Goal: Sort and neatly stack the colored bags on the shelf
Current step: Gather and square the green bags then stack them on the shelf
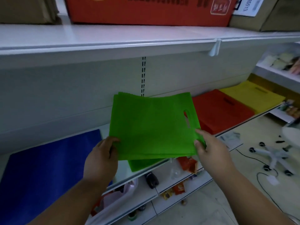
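Holding the green bags (152, 125) by their near corners: left hand (101, 159) has its thumb curled over the near-left corner, right hand (209, 150) pinches the near-right corner, thumb and forefinger on top just below the handle slot. The sheaf sags slightly, hovering above another green bag (142, 164) lying on the shelf (123, 174) under my fingers. Blue stack (48, 168) sits left of my left hand; red stack (222, 111) and yellow stack (253, 96) beyond my right. My read: square the edges first, align to the lower bag's corners, lower flat, release both grips together.
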{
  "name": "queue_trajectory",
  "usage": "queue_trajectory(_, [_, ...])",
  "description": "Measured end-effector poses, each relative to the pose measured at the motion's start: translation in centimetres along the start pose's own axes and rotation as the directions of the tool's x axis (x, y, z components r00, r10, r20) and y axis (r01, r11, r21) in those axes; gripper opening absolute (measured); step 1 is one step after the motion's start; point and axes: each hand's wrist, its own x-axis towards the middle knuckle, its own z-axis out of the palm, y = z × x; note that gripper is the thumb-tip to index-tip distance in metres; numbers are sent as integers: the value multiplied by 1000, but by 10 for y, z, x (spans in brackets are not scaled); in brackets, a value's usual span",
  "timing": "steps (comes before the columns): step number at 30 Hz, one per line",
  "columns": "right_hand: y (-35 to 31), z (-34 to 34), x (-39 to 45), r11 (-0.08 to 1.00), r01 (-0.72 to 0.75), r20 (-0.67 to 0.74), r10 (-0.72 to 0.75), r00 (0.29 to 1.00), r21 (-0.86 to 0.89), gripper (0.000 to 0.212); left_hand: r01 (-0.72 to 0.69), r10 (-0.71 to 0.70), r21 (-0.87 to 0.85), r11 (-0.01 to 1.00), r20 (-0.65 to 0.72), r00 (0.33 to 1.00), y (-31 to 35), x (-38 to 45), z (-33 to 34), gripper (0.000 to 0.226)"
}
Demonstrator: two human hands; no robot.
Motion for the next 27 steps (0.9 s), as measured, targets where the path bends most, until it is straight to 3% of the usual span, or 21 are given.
queue_trajectory(4, [36,10,52,993,110,170,-114,979,32,45,54,-49,113,992,-44,998,13,-3,32,26])
queue_trajectory(9, [71,20,102,977,211,376,-189,907,-16,45,231,-220,247,941,-70,973,38,-23,71,24])
queue_trajectory(17, [89,38,127,916,364,461,-254,850,-167,29,289,-328,525,801,-20,945,58,-25,94,30])
queue_trajectory(24, [78,37,135,843,458,499,-280,821,-281,22,305,-371,616,727,-23,929,60,-18,99,26])
queue_trajectory(27, [61,30,136,817,499,483,-326,812,-288,29,330,-363,618,713,-77,928,62,-19,97,19])
